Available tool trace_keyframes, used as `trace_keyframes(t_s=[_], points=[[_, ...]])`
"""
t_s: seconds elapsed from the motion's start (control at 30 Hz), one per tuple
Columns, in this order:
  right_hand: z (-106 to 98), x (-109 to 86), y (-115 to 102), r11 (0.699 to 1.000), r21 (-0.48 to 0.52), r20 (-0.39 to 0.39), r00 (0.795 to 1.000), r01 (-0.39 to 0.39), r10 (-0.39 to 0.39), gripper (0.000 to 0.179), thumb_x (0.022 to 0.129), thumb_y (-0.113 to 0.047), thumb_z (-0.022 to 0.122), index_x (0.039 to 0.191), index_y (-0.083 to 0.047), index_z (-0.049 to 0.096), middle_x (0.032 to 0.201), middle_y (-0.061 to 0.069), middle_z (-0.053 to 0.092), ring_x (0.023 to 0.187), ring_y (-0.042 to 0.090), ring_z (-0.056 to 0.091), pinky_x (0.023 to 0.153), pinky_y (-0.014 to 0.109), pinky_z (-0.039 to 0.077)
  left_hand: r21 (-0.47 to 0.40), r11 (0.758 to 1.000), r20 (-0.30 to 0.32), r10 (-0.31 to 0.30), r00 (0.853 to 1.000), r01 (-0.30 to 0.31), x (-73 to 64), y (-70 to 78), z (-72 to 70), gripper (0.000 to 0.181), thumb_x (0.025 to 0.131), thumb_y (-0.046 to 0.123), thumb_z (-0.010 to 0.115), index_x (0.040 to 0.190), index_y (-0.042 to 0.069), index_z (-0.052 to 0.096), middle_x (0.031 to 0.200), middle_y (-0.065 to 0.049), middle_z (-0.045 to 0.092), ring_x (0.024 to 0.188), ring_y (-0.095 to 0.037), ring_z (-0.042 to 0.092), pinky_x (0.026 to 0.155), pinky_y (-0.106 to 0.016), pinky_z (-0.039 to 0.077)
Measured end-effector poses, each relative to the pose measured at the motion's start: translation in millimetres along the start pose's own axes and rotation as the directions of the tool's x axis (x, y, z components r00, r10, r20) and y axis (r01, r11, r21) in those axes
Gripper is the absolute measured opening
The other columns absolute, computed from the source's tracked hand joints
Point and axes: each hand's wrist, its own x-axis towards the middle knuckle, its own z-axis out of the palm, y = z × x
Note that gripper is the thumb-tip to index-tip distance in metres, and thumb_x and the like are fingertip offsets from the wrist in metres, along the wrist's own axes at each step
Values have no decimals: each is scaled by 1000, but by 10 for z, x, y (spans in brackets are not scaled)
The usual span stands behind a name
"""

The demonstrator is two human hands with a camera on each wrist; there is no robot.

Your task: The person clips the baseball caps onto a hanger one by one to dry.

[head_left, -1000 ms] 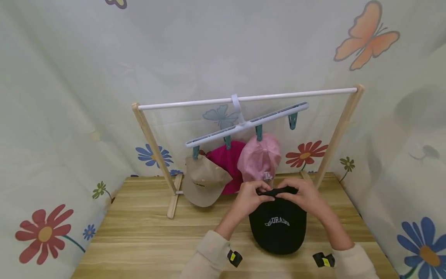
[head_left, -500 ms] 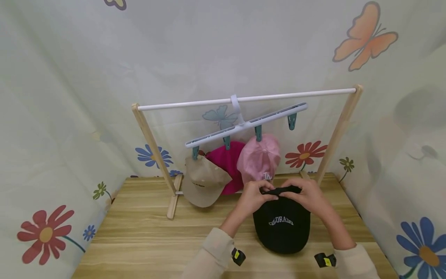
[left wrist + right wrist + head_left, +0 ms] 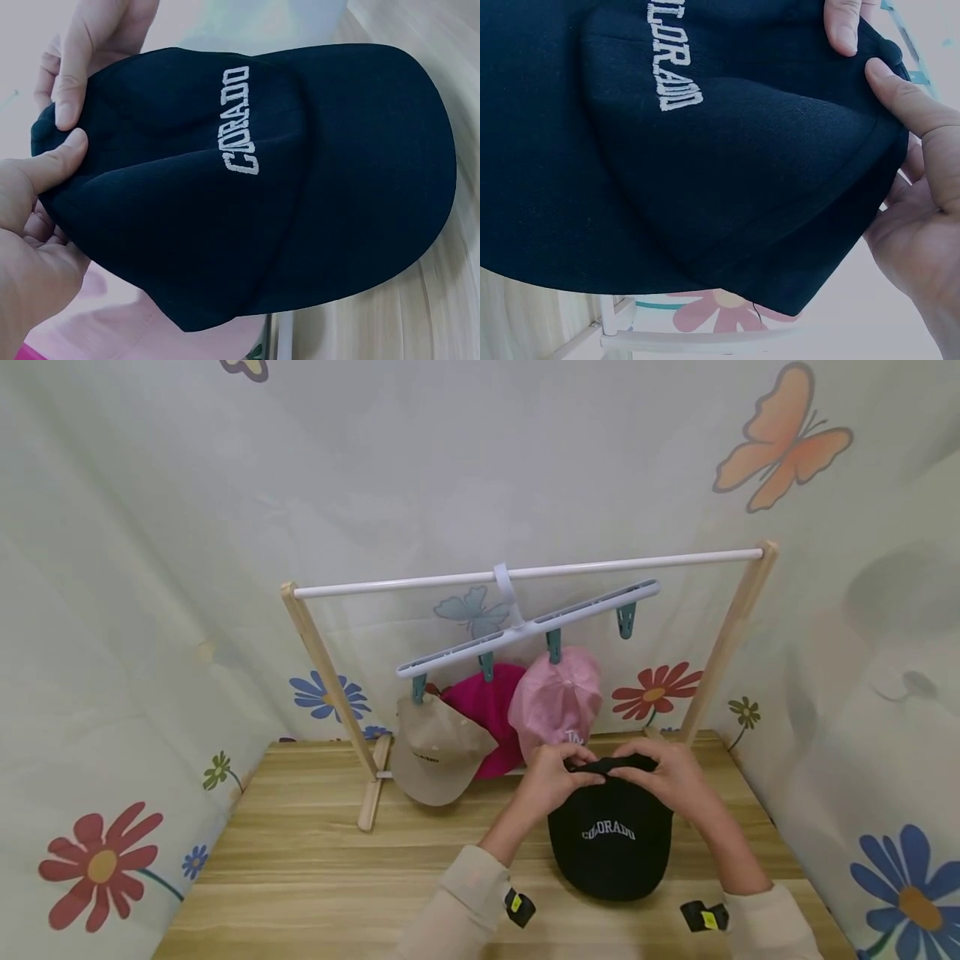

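A black baseball cap with white COLORADO lettering hangs brim-down between both hands, over the front right of the table. My left hand pinches the left of the crown's top, thumb in front and fingers behind. The right hand pinches the same top edge on the right. In the left wrist view the two thumbs nearly meet on the crown; the button shows beside the right thumb in the right wrist view. Behind the hands, a light pink cap hangs from a green clip.
A white hanger hangs tilted from the rod of a wooden-legged rack. Its left clips carry a beige cap and a magenta cap. The rightmost clip holds nothing. The rack stands on a wood-grain table.
Both hands and the black cap have shifted slightly right, and the cap's top edge is a bit more spread between them. The hanging caps stay put.
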Motion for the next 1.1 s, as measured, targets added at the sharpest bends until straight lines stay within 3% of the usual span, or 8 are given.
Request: trace_keyframes(t_s=[0.4,0.73,1.1], points=[[-48,-6,40,999,46,-75,997,-8,12,25,78,3,84,96,-14,77,90,-1,76,85,5,68,76,8,48,-20,1000,0,8,1000,-8,55,82,-3,21,80,17,87,99,11,80,93,3,76,79,0,61,73,-14,52],[-90,11,16,1000,18,-82,996,-21,22,25,78,2,84,96,-15,77,90,-2,76,84,7,68,76,9,48,-62,998,-9,-28,1000,28,84,137,3,20,80,15,87,98,10,80,88,3,74,76,-1,61,71,-15,53],[-148,43,-23,1000,13,-74,997,-24,25,23,78,3,84,95,-12,77,90,2,76,81,13,70,73,13,51,-49,999,-3,14,1000,-14,140,167,-15,20,79,15,88,97,8,80,87,1,75,74,2,61,72,-13,52]])
